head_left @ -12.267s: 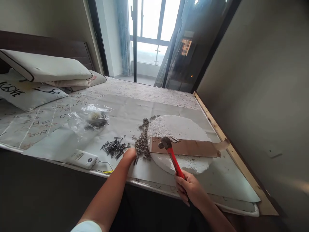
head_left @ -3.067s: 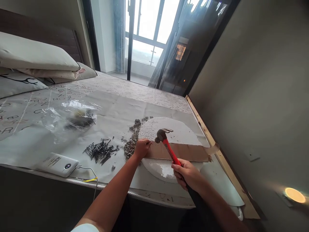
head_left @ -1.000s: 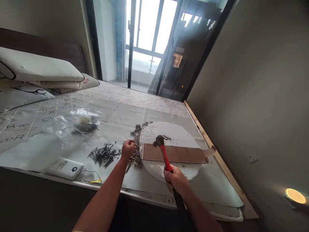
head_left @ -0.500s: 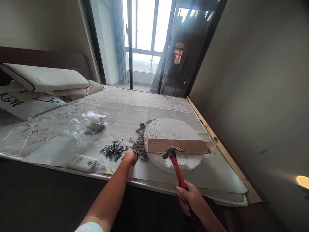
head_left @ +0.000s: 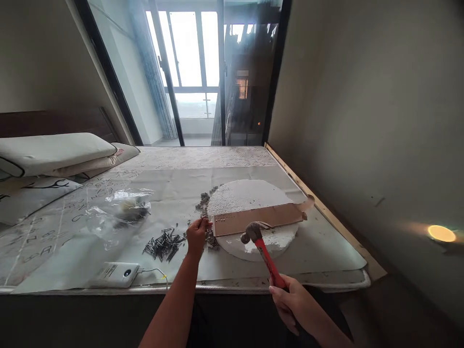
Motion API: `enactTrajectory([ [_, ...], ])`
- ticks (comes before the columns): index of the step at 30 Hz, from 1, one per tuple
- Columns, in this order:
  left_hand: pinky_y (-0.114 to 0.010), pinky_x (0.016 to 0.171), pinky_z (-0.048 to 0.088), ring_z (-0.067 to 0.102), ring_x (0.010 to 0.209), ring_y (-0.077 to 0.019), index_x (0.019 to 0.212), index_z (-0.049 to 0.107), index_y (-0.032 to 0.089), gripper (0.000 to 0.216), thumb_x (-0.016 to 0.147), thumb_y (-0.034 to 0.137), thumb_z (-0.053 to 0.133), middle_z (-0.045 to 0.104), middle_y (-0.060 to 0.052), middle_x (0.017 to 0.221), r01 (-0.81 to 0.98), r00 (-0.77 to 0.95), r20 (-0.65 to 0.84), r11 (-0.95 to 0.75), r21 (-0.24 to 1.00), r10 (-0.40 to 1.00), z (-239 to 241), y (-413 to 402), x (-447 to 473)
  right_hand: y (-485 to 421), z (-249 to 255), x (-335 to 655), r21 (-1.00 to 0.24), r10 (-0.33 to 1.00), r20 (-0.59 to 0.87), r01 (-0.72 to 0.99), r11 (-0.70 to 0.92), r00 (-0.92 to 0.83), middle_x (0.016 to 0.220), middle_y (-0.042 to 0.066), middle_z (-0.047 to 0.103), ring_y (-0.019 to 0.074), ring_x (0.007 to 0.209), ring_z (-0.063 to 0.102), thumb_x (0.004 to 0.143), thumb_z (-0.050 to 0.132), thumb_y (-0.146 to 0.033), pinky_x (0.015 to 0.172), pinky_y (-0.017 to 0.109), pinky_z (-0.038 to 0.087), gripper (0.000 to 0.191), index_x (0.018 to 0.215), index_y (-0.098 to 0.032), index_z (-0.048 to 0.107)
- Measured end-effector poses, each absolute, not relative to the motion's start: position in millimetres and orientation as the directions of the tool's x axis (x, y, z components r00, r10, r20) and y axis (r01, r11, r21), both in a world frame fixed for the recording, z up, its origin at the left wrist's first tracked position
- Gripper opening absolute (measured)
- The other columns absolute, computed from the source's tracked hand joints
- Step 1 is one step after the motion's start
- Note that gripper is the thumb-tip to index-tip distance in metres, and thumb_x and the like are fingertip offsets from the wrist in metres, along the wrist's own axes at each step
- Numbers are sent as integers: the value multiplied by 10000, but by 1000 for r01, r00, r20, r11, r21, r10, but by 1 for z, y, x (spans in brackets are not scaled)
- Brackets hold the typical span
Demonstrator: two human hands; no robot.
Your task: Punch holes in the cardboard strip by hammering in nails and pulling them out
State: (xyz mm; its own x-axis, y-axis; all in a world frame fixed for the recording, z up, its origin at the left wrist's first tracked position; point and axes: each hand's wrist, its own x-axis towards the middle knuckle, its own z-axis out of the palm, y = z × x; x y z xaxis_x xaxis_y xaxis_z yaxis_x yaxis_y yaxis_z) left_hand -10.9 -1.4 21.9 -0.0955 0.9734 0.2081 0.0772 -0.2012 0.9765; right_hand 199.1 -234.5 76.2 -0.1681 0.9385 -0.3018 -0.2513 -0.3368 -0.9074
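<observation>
- The right hand [head_left: 292,297] is wrapped around the handle of the hammer [head_left: 267,257]; the head, beyond the fist, overlaps the lower edge of the brown strip [head_left: 246,219] in view.
- The left hand [head_left: 196,235] is beside the strip's near-left end, its fingers curled; whether they grip anything cannot be told.
- The strip lies across the white disc [head_left: 250,194].
- The nails [head_left: 164,244] lie left of the left hand, grey stones [head_left: 212,242] just right.

The left hand [head_left: 196,236] has moved forward and closer to the brown strip [head_left: 259,217].
</observation>
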Motion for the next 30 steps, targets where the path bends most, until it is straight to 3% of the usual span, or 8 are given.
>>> enactTrajectory([
  [3,-300,640,505,646,691,-194,846,636,120,377,683,459,607,666,-65,721,-19,-17,172,-172,985,985,28,5,9,-233,76,200,-909,937,-307,-239,-340,-165,420,-129,324,9,243,260,735,587,-520,240,144,229,391,660,-200,377],
  [9,-228,620,416,542,633,-123,576,608,164,313,743,423,550,597,-22,656,361,61,383,-378,852,922,25,30,35,-227,61,204,-911,937,-325,-225,-346,-126,423,-129,301,5,247,243,736,572,-543,240,137,208,399,672,-198,381],
  [17,-237,623,382,548,642,-137,635,639,167,295,777,391,510,625,-28,658,536,162,331,-364,761,930,8,47,43,-212,43,218,-882,917,-390,-252,-398,-80,435,-132,303,1,259,208,695,584,-599,250,139,219,442,714,-198,397],
  [30,-236,626,378,571,674,-143,675,666,174,243,786,330,517,659,-43,713,599,206,301,-363,714,931,9,45,47,-195,55,224,-863,884,-446,-194,-467,-141,461,-126,314,10,291,245,761,551,-541,277,140,236,376,761,-198,398],
])
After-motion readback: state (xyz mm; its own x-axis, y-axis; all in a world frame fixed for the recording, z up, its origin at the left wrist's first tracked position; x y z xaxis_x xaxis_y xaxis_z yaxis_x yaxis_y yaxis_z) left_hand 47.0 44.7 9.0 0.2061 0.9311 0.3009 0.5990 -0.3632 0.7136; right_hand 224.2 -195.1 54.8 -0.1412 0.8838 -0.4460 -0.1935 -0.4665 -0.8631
